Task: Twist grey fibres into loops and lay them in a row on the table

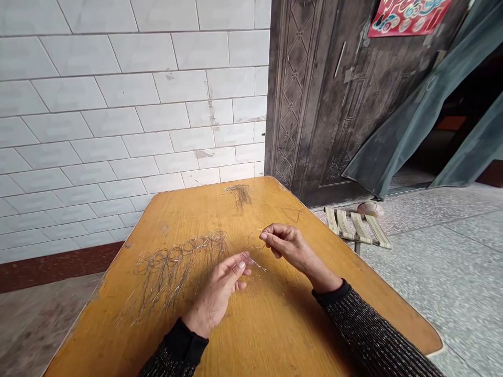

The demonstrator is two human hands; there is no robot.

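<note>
Over the middle of the table, my left hand point(223, 288) pinches a thin wire point(257, 265) between thumb and forefinger; its silvery ends stick out to the right. Just beyond and to the right, my right hand point(288, 245) is closed in a pinch at the thin curved wire point(249, 240), which bends out to the left of its fingertips. Whether both hands hold one and the same wire I cannot tell. Left of my hands lies a row of several looped wires point(175, 254) with twisted tails pointing toward me.
A yellow wooden table point(283, 335) stands against a white tiled wall point(129, 89). Near its far edge lies a bundle of wires point(240, 195), and a single bent wire point(293, 213) lies at the right. A folding stool point(356, 228) stands beside the table, before a dark door point(314, 104).
</note>
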